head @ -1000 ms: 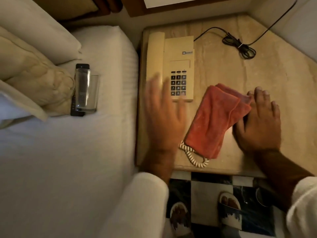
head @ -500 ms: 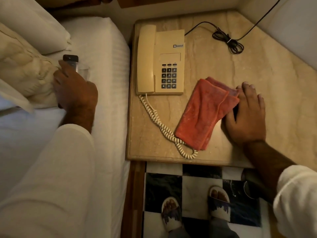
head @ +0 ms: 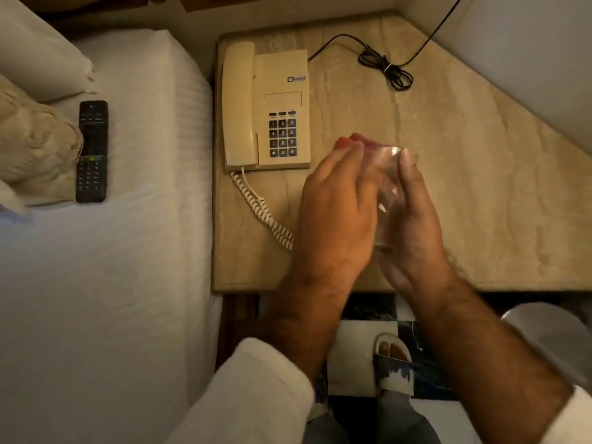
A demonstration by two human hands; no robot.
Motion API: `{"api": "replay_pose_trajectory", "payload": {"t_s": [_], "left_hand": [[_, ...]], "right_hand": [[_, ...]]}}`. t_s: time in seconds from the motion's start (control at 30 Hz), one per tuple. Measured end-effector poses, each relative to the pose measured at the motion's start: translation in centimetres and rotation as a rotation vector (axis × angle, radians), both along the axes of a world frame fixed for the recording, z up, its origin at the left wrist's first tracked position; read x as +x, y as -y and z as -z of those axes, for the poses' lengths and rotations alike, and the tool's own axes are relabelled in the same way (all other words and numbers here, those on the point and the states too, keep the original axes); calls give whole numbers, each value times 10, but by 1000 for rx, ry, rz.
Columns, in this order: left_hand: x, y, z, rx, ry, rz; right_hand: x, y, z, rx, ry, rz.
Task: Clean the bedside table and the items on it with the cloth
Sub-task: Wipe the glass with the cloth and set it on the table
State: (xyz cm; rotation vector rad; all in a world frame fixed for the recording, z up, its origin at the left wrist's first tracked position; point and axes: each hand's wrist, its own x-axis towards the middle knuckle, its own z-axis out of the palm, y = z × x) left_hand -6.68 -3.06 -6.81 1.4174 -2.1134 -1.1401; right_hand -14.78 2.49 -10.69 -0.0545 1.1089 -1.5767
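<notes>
Both your hands cup the clear drinking glass [head: 389,187] above the marble bedside table [head: 480,187]: left hand [head: 336,213] and right hand [head: 413,225] wrapped around it. The red cloth [head: 344,141] peeks out beyond your fingertips, right of the telephone [head: 266,107].

A beige stone bedside table [head: 480,200] fills the corner beside a bed; on it lies a cream push-button telephone [head: 266,107] at its left edge, its coiled cord [head: 259,206] trailing toward the front; a bundled black cable [head: 387,68] lies near the back; the white-sheeted bed [head: 128,251] carries a black remote control [head: 92,152] beside pillows [head: 35,123].
</notes>
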Motion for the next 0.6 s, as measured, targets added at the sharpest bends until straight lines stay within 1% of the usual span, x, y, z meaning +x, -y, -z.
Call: {"api": "replay_pose_trajectory", "payload": {"t_s": [0.07, 0.1, 0.17, 0.2, 0.23, 0.27, 0.33, 0.37, 0.4, 0.47, 0.5, 0.53, 0.6], "left_hand": [[-12, -2, 19, -67, 89, -28], [-14, -1, 34, -85, 185, -3], [-12, 0, 62, -68, 485, 159], [-10, -1, 74, -59, 621, 244], [-9, -3, 85, -78, 695, 287], [-9, -4, 92, -104, 704, 287], [-14, 0, 96, -129, 641, 217], [-17, 4, 92, -67, 547, 153], [-19, 7, 85, 62, 405, 79], [-20, -1, 64, 431, -8, -108], [-21, -13, 54, 555, -152, -147], [-22, -27, 46, 581, -216, -125], [-25, -47, 38, 485, -208, -57]], "right_hand": [[-22, -12, 9, 84, -3, 46], [-35, -19, 13, 111, -44, 62], [-52, -31, 20, 161, -154, 96], [-57, -36, 21, 175, -179, 107], [-62, -41, 22, 183, -176, 112], [-66, -44, 23, 190, -166, 107], [-73, -47, 25, 221, -169, 93], [-75, -47, 24, 234, -183, 98], [-75, -46, 24, 230, -184, 117], [-70, -40, 19, 211, -161, 129], [-64, -36, 15, 212, -153, 99], [-58, -33, 12, 202, -151, 61], [-45, -30, 12, 168, -157, 24]]}}
